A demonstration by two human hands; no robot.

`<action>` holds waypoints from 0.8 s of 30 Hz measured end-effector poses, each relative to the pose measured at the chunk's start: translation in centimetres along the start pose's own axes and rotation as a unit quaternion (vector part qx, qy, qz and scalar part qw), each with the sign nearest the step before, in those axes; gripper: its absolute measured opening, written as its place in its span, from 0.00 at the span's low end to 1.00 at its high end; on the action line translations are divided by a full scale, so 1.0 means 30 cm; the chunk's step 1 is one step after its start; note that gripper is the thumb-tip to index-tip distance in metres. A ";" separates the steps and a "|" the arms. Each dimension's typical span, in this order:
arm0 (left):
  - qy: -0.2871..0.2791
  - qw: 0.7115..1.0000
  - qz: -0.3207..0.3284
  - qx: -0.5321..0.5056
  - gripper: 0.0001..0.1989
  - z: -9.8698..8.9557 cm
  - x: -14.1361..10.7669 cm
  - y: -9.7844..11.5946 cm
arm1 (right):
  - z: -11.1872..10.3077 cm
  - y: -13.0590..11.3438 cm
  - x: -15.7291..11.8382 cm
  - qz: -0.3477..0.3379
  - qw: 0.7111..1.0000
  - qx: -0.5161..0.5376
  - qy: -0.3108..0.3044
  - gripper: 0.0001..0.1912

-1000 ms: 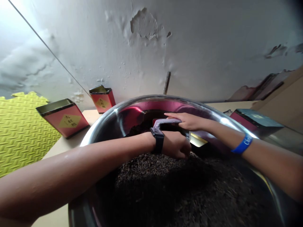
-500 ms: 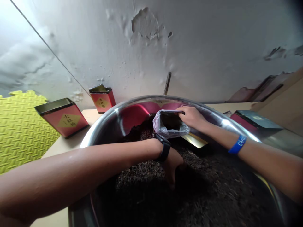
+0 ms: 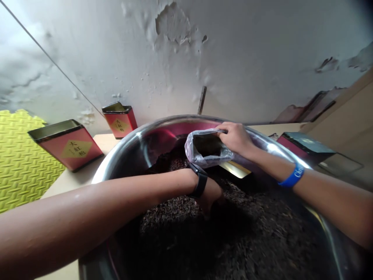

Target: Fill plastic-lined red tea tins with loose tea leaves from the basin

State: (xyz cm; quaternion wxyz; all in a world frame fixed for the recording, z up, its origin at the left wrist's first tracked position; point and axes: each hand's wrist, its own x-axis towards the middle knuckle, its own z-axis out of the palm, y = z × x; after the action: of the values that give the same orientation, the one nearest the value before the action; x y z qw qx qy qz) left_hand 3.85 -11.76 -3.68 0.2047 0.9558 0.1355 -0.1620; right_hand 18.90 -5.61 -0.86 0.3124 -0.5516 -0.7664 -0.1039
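Tea leaves (image 3: 233, 241) heap in a steel basin (image 3: 122, 163); your left hand (image 3: 211, 196) sinks into them, its grip hidden, so you cannot tell its closure. Your right hand (image 3: 236, 138) pinches the open mouth of a plastic bag (image 3: 204, 160) above the leaves. Red tins (image 3: 70, 149) stand upper left.

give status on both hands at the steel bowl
Left hand sunk in dark loose tea, fingers hidden. Right hand gripping clear plastic bag at its mouth, over steel bowl. Gold metal piece just below bag.
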 end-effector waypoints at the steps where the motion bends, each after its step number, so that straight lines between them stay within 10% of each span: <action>1: -0.005 1.000 0.005 0.012 0.16 -0.002 -0.001 -0.001 | 0.003 0.002 -0.003 -0.004 1.000 0.001 -0.015 0.11; 9: 0.005 0.999 0.040 0.029 0.12 -0.054 -0.023 0.007 | 0.035 0.049 0.002 -0.014 0.994 0.039 -0.100 0.12; 19: 0.315 0.939 0.077 0.113 0.10 -0.156 -0.067 -0.066 | 0.006 0.000 -0.002 -0.081 0.972 0.121 -0.186 0.12; 24: 0.281 0.944 -0.001 0.174 0.11 -0.125 -0.045 -0.118 | 0.004 -0.006 -0.005 -0.085 0.972 0.097 -0.196 0.17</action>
State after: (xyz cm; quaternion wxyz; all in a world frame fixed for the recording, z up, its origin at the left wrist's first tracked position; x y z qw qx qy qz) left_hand 2.42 -7.27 -1.17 -0.0117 0.9830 0.1582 0.0920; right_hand 18.73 -5.72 -1.00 0.1983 -0.4609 -0.8633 0.0553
